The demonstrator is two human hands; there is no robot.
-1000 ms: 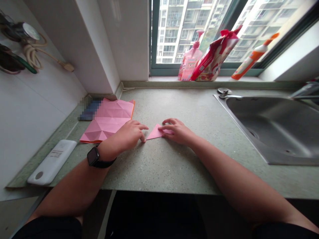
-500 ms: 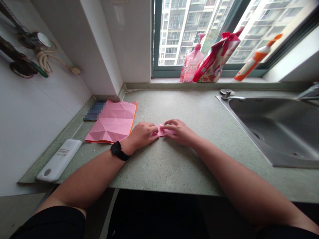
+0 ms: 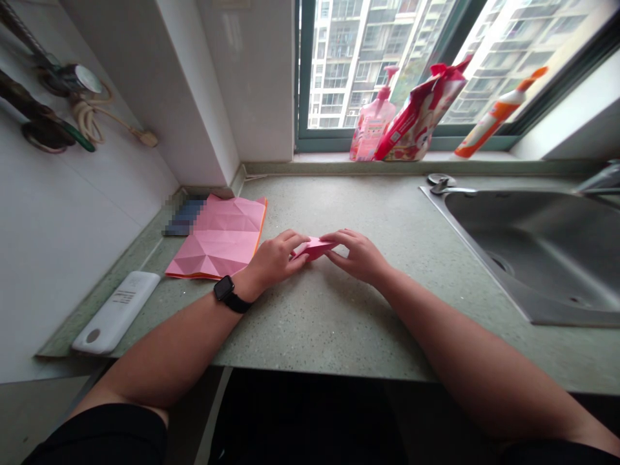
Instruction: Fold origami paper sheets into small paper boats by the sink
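Note:
Between my two hands is a small folded piece of pink paper (image 3: 316,248), tilted up off the counter (image 3: 334,323). My left hand (image 3: 278,259) pinches its left end between thumb and fingers. At its right end my right hand (image 3: 357,255) grips it the same way, fingers on top and thumb below. Parts of the paper are hidden behind my fingers. A larger creased sheet of pink paper (image 3: 217,232) with orange edges beneath lies flat to the left, close to my left wrist, which wears a black watch (image 3: 224,289).
A white power bank (image 3: 119,313) and a blurred dark blue item (image 3: 186,216) lie at the left. The metal sink (image 3: 527,258) is set in at the right. On the windowsill stand a pink pump bottle (image 3: 374,126), a red bag (image 3: 421,119) and an orange-white bottle (image 3: 494,123).
The small folded paper has gone from lying flat on the counter to being lifted and tilted. My hands have shifted from pressing on it to pinching its two ends.

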